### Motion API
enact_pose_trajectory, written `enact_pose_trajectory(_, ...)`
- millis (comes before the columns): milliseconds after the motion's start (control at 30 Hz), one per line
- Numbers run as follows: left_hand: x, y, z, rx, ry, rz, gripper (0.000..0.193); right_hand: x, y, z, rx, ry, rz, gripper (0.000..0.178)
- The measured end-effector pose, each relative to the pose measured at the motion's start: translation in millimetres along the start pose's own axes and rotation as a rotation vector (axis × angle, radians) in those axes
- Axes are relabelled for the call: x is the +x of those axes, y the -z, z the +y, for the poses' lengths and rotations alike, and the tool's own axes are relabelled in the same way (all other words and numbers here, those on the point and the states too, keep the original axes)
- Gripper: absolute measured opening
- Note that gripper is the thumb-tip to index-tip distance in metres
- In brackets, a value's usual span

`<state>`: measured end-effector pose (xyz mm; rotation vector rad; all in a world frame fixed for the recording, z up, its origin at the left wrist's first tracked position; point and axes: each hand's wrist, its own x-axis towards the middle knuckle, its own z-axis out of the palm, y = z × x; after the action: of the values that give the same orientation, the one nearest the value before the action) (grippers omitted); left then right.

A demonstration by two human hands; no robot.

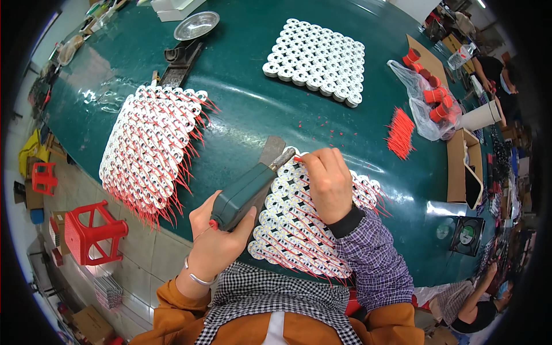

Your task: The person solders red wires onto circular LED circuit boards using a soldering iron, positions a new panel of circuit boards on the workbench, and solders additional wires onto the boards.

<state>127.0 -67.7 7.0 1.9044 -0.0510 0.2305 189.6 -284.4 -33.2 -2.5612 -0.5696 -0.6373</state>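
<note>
My left hand [217,248] is wrapped round a dark green soldering gun [240,194], whose tip reaches the far left corner of a panel of round white discs [279,227]. Beside that tip, my right hand [329,181] pinches short red wires [297,159] against the panel. Red wires trail from many of its discs toward me. The fingers of my right hand partly cover the wire ends, so how many they hold is hidden. A flat metal piece [272,148] lies under the gun's front end.
Left stands a wired panel [146,155], near a metal dish [196,26] on a dark stand. A panel of bare discs [319,60] sits at the back. Right are loose red wires [399,133], red spools [435,95] in plastic and a cardboard box [463,164]. Other people work at right.
</note>
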Motion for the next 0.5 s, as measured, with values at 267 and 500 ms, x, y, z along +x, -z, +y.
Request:
enact_pose_trajectory(267, -3.9, 3.9, 0.2, 0.03, 0.059, -0.033, 0.013, 0.6, -1.2, 0.2, -0.018, 0.002, 0.008, 0.019)
enact_pose_trajectory(500, -4.6, 4.6, 0.2, 0.001, 0.0, 0.016, 0.013, 0.5, 0.4, -1.1, -0.017, -0.002, 0.015, 0.018)
